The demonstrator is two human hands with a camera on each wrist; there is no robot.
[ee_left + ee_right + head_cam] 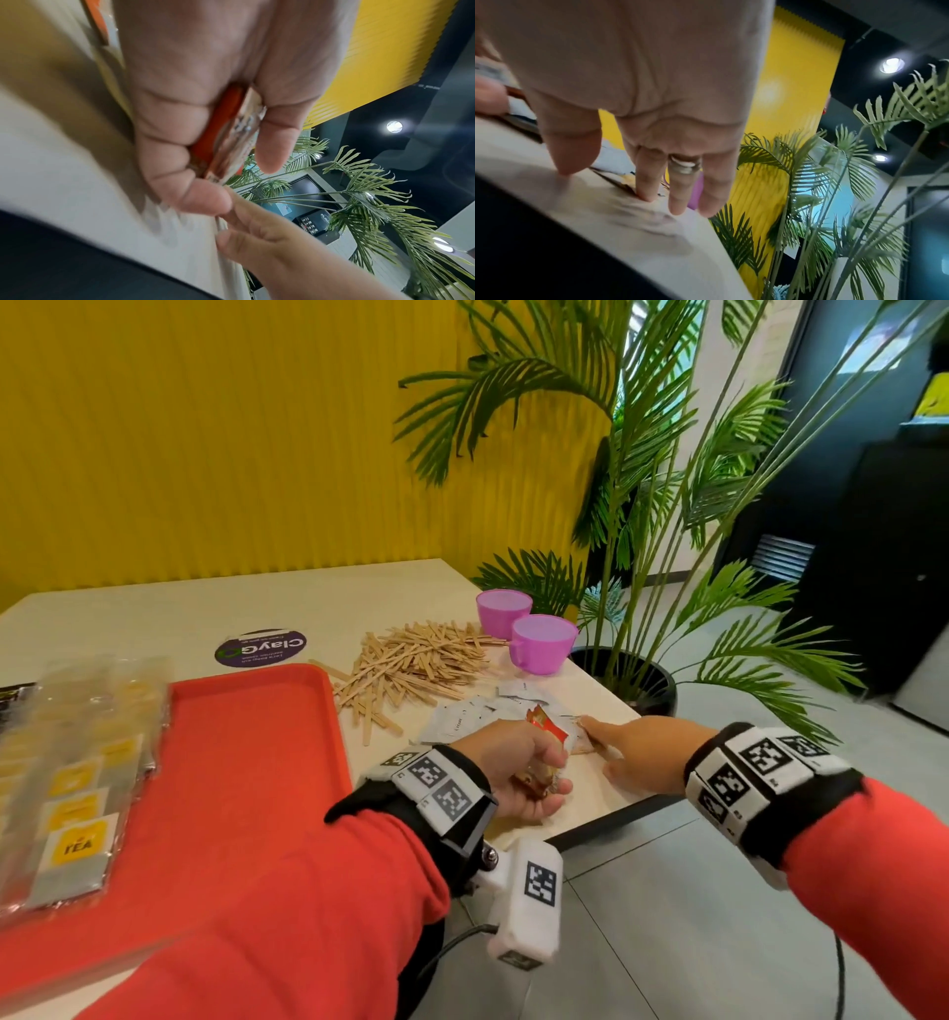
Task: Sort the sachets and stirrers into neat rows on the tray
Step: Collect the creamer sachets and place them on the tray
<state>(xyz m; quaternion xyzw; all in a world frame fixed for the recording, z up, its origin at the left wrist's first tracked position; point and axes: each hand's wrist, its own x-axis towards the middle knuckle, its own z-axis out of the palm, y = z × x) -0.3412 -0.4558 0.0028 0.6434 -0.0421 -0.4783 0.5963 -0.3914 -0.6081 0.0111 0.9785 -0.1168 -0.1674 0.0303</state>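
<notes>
While the left hand (513, 770) curls its fingers and thumb round a small bunch of red and brown sachets (545, 747), held just above the near edge of the table (318, 603), the right hand (642, 752) lies beside it with fingers stretched out straight, the fingertips (647, 194) pressing on a brown sachet (585, 744) that lies flat on the table. From the left wrist view the held sachets (226, 138) sit edge-on between thumb and curled fingers. Just beyond both hands a loose heap of white sachets (462, 719) is spread on the table, and behind that lies a pile of wooden stirrers (411, 665), scattered at many angles. To the left of the hands, the red tray (246, 762) sits on the table with its middle bare; strips of tea bags (77, 793) in clear wrap overlap its left rim. Two purple cups (524, 629) stand near the far right corner, next to a potted palm (642, 505).
</notes>
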